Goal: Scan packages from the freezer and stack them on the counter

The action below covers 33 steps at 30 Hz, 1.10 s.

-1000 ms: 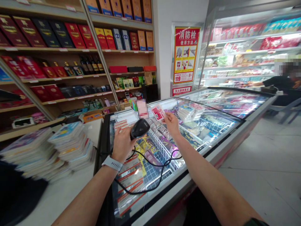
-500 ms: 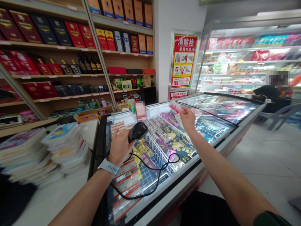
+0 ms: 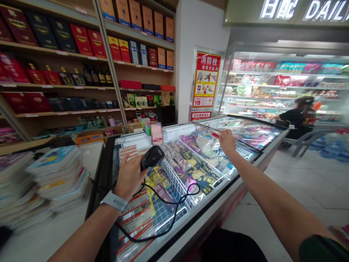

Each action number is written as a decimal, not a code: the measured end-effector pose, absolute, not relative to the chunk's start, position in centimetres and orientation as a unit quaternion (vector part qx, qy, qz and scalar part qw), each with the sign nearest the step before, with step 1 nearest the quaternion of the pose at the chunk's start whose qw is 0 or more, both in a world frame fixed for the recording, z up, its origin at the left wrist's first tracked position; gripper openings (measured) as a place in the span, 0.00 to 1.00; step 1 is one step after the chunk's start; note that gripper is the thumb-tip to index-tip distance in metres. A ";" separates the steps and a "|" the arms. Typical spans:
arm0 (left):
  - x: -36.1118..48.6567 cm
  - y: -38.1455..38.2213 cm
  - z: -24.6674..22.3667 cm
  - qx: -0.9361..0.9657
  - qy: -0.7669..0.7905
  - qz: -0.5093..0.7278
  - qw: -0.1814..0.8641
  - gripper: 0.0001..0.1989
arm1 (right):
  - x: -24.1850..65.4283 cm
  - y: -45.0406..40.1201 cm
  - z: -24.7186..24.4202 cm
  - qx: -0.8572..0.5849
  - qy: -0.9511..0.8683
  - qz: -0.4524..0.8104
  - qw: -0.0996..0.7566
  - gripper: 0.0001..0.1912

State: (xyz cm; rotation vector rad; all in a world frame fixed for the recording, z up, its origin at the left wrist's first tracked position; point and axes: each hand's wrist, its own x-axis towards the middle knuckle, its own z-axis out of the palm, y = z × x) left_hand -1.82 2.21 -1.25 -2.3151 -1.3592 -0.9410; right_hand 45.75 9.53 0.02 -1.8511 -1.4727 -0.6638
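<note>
My left hand (image 3: 130, 171), with a grey watch band on its wrist, is wrapped round a black barcode scanner (image 3: 153, 157) above the near end of a glass-topped freezer (image 3: 188, 218). From the scanner a black cable (image 3: 174, 214) loops across the glass. Out to the right, my right hand (image 3: 228, 142) pinches a small red-and-white packet (image 3: 215, 134), mostly hidden by the fingers and its kind unclear. Just left of that hand, a pile of whitish packs (image 3: 205, 141) shows on the freezer. Orange-striped price labels (image 3: 136, 207) lie near my left forearm.
Stacks of plastic-cased items (image 3: 58, 174) stand on the white counter (image 3: 68, 222) at left. A pixelated item (image 3: 156, 134) stands at the freezer's back edge. Beyond are shelves of boxed bottles (image 3: 81, 40), a person (image 3: 300, 114) near a chilled display, and a grey chair (image 3: 305, 138).
My right hand has moved right and lower with the packet, and the whitish pile now shows beside it. The left hand keeps the scanner. The view has turned slightly right and up.
</note>
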 end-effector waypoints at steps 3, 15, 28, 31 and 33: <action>-1.8 2.2 -1.1 -0.804 -0.474 -0.328 0.148 0.18 | 45.7 9.4 -0.2 -0.728 -0.559 -0.265 0.295 0.15; -1.7 2.0 -0.9 -0.804 -0.474 -0.332 0.139 0.17 | 45.7 9.3 -1.0 -0.715 -0.597 -0.260 0.255 0.16; -1.5 1.7 -0.8 -0.804 -0.477 -0.321 0.152 0.16 | 46.3 9.4 -2.1 -0.697 -0.599 -0.270 0.286 0.19; -1.5 1.7 -0.8 -0.801 -0.478 -0.326 0.153 0.16 | 46.1 9.0 -2.2 -0.691 -0.604 -0.266 0.295 0.19; -1.5 1.7 -0.8 -0.800 -0.479 -0.327 0.151 0.16 | 46.0 8.8 -2.3 -0.687 -0.606 -0.263 0.305 0.19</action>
